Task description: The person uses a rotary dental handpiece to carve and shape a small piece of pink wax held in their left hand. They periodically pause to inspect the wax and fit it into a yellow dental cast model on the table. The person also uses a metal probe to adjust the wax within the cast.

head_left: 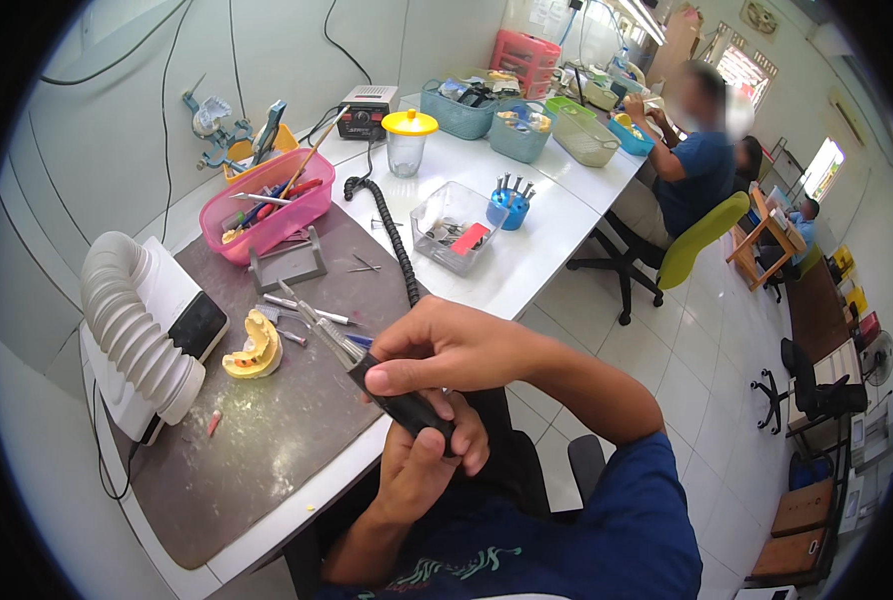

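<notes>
Above the bench's near edge, both my hands are closed around a dark rotary handpiece with a silver front end that slants up to the left. My right hand grips its upper part, thumb along the side. Below, my left hand holds the rear end with bent fingers. A black coiled cord runs from the control box and passes out of sight behind my right hand. Left of the handpiece, a yellow dental model sits on the brown mat. Several slim tools, including a white-handled one, lie beyond it.
A white unit with a ribbed hose stands left. Behind the mat are a pink tool basket, grey stand, yellow-lidded jar, clear box and blue bur holder. A co-worker sits farther along the bench.
</notes>
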The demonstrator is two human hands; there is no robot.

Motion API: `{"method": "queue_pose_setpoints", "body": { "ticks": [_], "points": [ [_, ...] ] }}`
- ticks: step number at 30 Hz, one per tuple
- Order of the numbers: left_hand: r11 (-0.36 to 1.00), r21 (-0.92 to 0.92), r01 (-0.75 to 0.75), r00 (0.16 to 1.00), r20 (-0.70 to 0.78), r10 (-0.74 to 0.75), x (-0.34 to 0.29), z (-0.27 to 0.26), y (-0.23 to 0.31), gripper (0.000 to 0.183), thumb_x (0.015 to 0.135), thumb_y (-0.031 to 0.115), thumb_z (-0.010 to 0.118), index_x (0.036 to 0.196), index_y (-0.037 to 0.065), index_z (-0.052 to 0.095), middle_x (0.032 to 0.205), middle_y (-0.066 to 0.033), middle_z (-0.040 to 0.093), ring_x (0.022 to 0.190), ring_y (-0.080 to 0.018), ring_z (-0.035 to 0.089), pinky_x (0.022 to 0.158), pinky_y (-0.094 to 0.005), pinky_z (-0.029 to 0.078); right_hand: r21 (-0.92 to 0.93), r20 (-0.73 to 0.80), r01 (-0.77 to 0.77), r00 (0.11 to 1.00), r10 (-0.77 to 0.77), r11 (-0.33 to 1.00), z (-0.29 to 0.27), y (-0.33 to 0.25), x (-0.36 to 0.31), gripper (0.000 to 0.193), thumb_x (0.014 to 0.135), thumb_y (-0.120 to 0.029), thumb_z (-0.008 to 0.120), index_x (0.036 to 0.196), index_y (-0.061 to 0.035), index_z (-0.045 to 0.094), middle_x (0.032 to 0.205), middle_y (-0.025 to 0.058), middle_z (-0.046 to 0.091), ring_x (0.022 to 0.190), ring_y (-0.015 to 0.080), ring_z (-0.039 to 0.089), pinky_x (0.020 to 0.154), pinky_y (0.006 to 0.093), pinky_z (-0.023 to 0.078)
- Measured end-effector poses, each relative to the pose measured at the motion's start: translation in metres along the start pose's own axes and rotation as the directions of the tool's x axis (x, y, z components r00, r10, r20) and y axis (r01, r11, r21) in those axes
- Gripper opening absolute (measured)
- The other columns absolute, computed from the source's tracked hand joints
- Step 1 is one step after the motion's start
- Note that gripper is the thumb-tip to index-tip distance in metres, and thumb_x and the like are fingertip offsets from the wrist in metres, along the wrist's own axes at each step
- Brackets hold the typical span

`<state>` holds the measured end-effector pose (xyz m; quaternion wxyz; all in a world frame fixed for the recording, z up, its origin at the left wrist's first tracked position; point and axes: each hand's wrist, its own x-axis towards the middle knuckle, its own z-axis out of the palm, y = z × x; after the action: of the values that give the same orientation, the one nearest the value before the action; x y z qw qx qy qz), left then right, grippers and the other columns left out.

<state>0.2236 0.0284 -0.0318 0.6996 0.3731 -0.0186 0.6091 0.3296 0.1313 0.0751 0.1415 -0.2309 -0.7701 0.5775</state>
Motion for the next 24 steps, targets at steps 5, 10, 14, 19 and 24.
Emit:
{"method": "queue_pose_setpoints", "body": {
  "ticks": [5,10,14,19,24],
  "points": [
    [0.779,0.609,0.147,0.986,-0.149,-0.069,-0.005,0.003,0.027,0.028,0.098,0.014,0.058,0.120,0.001,0.048,0.109,-0.0093,0.053,0.104,-0.0169,0.051,0.094,-0.0321,0.041,-0.243,-0.472,0.153,0.844,-0.255,0.958,0.027,-0.007,-0.038,0.036,0.096,-0.033,0.063,0.085,0.0005,0.069,0.056,0.0005,0.057,0.047,0.0052,0.052,0.044,0.0217,0.039],
    [0.322,0.930,-0.177,0.980,0.134,0.149,0.016,-0.005,0.029,0.036,0.086,0.006,0.066,0.122,0.005,0.058,0.119,-0.0120,0.056,0.115,-0.0279,0.056,0.096,-0.0371,0.046,-0.199,-0.429,0.123,0.881,-0.200,0.972,0.046,0.012,-0.103,0.084,0.089,-0.078,0.038,0.071,-0.0019,0.071,0.047,0.0008,0.049,0.041,0.0066,0.045,0.040,0.0241,0.028],
    [-0.160,0.924,-0.347,0.909,0.374,0.184,0.012,-0.002,0.046,0.041,0.080,0.005,0.063,0.121,0.007,0.062,0.120,-0.0115,0.057,0.122,-0.0306,0.054,0.102,-0.0408,0.048,0.315,0.064,-0.111,0.993,0.096,0.943,0.059,0.035,-0.105,0.092,0.075,-0.087,0.048,0.087,0.0009,0.072,0.057,-0.0028,0.052,0.049,0.0062,0.047,0.044,0.0218,0.026],
    [-0.350,0.819,-0.454,0.868,0.496,0.035,0.002,0.004,0.060,0.049,0.079,0.016,0.059,0.127,0.007,0.059,0.133,-0.0119,0.053,0.129,-0.0299,0.049,0.109,-0.0442,0.044,0.625,0.222,-0.116,0.974,-0.033,0.772,0.095,0.056,-0.071,0.045,0.084,-0.042,0.074,0.091,0.0024,0.070,0.074,0.0064,0.065,0.058,0.0109,0.057,0.050,0.0242,0.041],
    [-0.545,0.814,-0.203,0.955,0.289,0.075,-0.023,0.020,0.097,0.056,0.079,0.013,0.068,0.133,0.006,0.055,0.136,-0.0116,0.054,0.124,-0.0303,0.053,0.105,-0.0427,0.045,0.603,0.544,-0.254,0.824,-0.157,0.757,0.093,0.060,-0.032,0.021,0.083,-0.013,0.074,0.097,0.0024,0.071,0.085,0.0109,0.071,0.070,0.0145,0.064,0.064,0.0277,0.050]
  ]
}}
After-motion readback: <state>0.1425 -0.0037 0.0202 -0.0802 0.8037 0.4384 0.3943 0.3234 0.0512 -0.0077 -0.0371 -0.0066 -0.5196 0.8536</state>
